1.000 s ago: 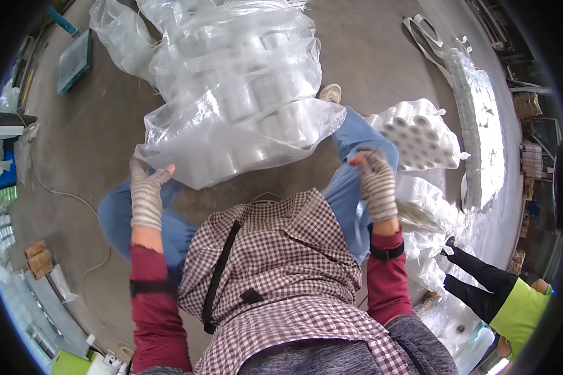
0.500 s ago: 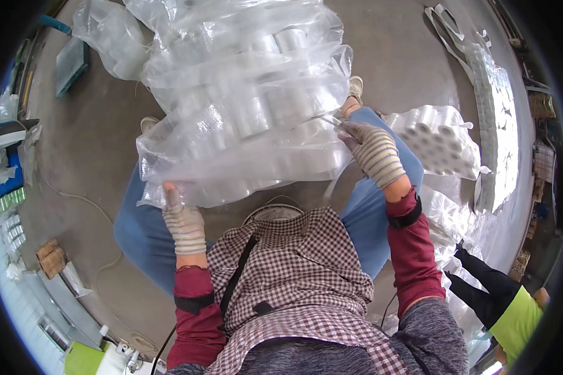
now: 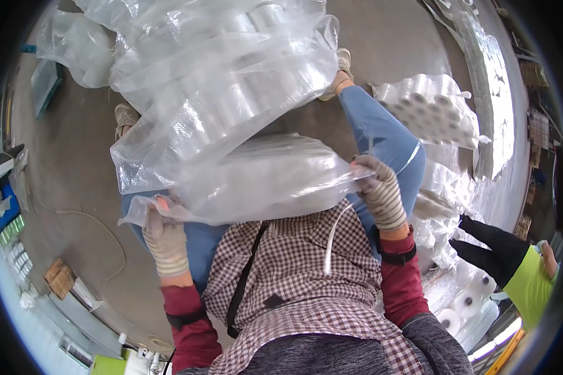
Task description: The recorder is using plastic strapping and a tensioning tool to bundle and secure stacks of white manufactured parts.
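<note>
A clear plastic bag (image 3: 263, 181) with pale, blurred contents hangs over my lap, between my hands. My left hand (image 3: 166, 244), in a striped knit glove with bare fingertips, pinches its left corner. At the other end my right hand (image 3: 381, 194), gloved alike, is closed on the gathered plastic. A thin white strap (image 3: 331, 244) dangles below the bag near my right hand. Beyond it lies a large stack of clear plastic bags (image 3: 200, 112) holding whitish rolls, between my feet. What my right palm covers is hidden.
A wrapped bundle of white rolls (image 3: 428, 106) lies beyond my right knee. Farther right stands a long plastic-wrapped stack (image 3: 497, 106). A person in a lime-green top (image 3: 532, 284) is at the lower right. A cable (image 3: 116, 244) crosses the floor at left.
The near bag has come away from the stack toward my lap, both hands drawing it closer. My left hand has moved left and down. The white strap now hangs over my apron.
</note>
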A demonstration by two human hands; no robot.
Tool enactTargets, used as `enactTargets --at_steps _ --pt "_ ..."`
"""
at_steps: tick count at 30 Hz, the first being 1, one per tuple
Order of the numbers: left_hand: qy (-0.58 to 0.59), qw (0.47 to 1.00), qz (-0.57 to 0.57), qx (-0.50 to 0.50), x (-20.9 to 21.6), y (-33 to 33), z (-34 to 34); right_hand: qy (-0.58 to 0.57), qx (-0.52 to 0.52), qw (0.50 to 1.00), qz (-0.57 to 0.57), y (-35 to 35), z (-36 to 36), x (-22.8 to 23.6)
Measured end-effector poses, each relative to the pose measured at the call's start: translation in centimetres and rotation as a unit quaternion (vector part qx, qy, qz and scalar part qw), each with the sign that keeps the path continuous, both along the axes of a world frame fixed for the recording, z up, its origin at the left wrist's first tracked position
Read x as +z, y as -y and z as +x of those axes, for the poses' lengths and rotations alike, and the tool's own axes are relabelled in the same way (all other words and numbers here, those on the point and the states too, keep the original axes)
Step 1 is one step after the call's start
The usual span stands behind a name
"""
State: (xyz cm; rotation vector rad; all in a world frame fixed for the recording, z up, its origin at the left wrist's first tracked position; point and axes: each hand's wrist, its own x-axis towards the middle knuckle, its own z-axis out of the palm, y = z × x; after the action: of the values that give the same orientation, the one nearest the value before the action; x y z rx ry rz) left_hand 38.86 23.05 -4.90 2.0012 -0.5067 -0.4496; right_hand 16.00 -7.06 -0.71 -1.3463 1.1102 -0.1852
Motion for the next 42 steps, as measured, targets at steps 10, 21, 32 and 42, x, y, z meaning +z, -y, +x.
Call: enactTargets --at_steps 10,21,32,42 --pt "-0.38 0.863 -0.307 0.126 -1.8 -3.9 2.1 0.065 0.035 0.996 -0.043 1.0 -2.9 2.5" --pt "-0.07 0.977 0.062 0.191 2.5 -5.9 3.8 0.145 -0.083 0.983 -0.079 -2.6 -1.3 -1.3" --pt "0.044 0.945 0.016 -0.323 4.4 11.0 -1.6 0.173 -0.001 0.976 -0.13 -0.5 -1.3 -0.8" --pt "-0.447 0.877 -0.019 -0.173 -0.5 12.5 0.2 -0.001 -0.048 0.997 -0.056 2.5 1.5 -2.2"
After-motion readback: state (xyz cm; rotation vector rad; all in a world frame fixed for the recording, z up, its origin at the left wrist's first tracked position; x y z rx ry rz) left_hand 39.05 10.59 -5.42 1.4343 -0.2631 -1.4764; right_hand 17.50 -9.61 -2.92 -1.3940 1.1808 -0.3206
